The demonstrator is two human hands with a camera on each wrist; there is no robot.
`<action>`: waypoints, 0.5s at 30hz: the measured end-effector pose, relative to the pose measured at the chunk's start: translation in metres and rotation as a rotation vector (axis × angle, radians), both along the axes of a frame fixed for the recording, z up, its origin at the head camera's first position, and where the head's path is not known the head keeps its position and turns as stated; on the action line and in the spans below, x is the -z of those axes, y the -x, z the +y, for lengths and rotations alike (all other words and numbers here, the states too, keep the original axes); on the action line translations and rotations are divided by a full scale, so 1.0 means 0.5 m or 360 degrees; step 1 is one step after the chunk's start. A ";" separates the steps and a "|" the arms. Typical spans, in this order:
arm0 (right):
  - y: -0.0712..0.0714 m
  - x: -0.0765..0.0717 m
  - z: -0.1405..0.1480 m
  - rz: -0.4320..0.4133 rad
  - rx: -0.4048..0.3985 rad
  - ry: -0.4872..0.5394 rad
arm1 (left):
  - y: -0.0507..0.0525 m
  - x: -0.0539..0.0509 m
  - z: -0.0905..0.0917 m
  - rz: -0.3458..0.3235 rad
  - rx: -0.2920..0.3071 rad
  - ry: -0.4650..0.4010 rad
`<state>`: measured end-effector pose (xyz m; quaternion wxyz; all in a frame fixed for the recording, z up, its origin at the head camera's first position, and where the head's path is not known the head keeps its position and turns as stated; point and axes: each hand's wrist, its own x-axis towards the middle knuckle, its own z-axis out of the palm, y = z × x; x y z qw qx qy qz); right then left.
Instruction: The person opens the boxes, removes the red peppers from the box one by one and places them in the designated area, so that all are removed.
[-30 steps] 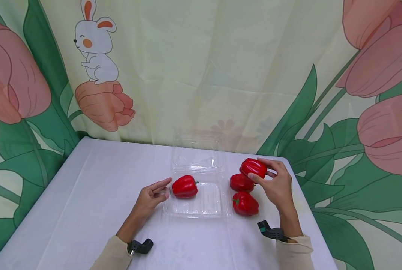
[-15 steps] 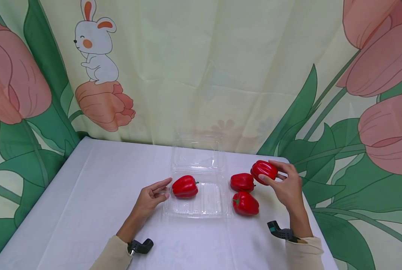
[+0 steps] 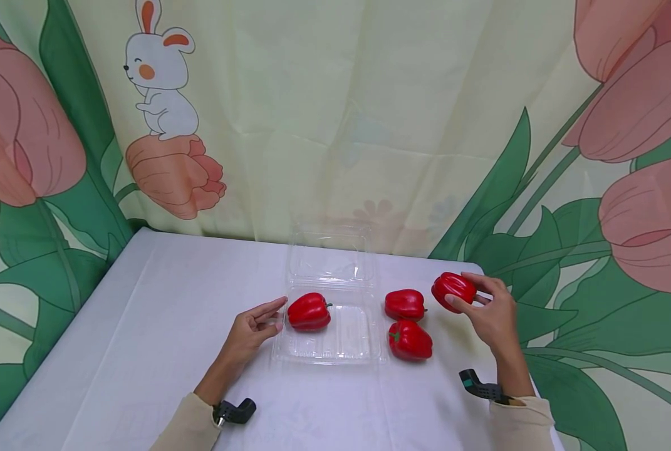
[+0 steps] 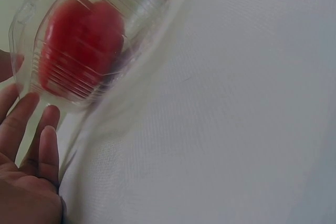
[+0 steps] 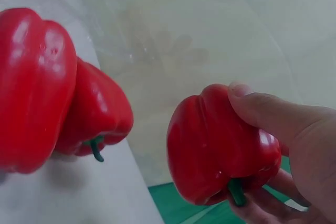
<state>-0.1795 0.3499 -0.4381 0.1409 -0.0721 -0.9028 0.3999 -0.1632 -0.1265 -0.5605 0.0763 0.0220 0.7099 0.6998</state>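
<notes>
A red bell pepper (image 3: pixel 453 292) is in my right hand (image 3: pixel 494 313), pinched between thumb and fingers above the right part of the table. Its green stem (image 5: pixel 237 191) points downward in the right wrist view. Two more bell peppers, one behind (image 3: pixel 405 304) and one in front (image 3: pixel 410 340), lie just right of a clear plastic clamshell box (image 3: pixel 349 360). Inside that box, at the left, lies another bell pepper (image 3: pixel 309 312). My left hand (image 3: pixel 246 335) is at the box's left edge, fingers fairly straight and fingertips touching the plastic (image 4: pixel 23 85).
The box's lid (image 3: pixel 329 257) stands open toward the back of the white-covered table (image 3: pixel 143 338). A printed curtain (image 3: pixel 403 125) hangs behind the table. The table's right edge runs close beneath my right forearm.
My right hand has carried its bell pepper to the right and slightly down, away from the two peppers on the table. The left hand and the box have stayed put.
</notes>
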 end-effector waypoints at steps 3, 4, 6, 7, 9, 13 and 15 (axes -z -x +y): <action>0.001 0.006 0.010 -0.0012 -0.0005 -0.0022 | 0.000 0.000 0.000 -0.0001 0.0001 -0.0003; 0.001 0.008 0.014 -0.0016 -0.0011 -0.0033 | 0.000 0.000 0.000 -0.0003 0.0000 -0.0003; 0.002 0.013 0.021 -0.0022 -0.0017 -0.0056 | 0.001 0.000 0.000 0.0001 0.0003 -0.0004; 0.003 0.016 0.024 -0.0024 -0.0022 -0.0069 | 0.001 -0.001 -0.001 0.0003 0.0005 -0.0005; 0.006 0.023 0.031 -0.0029 -0.0033 -0.0092 | 0.002 -0.001 -0.001 0.0009 0.0006 -0.0008; 0.011 0.035 0.044 -0.0046 -0.0059 -0.0132 | 0.003 0.001 -0.001 0.0017 0.0009 -0.0012; 0.013 0.040 0.051 -0.0065 -0.0069 -0.0148 | 0.003 0.003 -0.001 0.0010 0.0007 -0.0016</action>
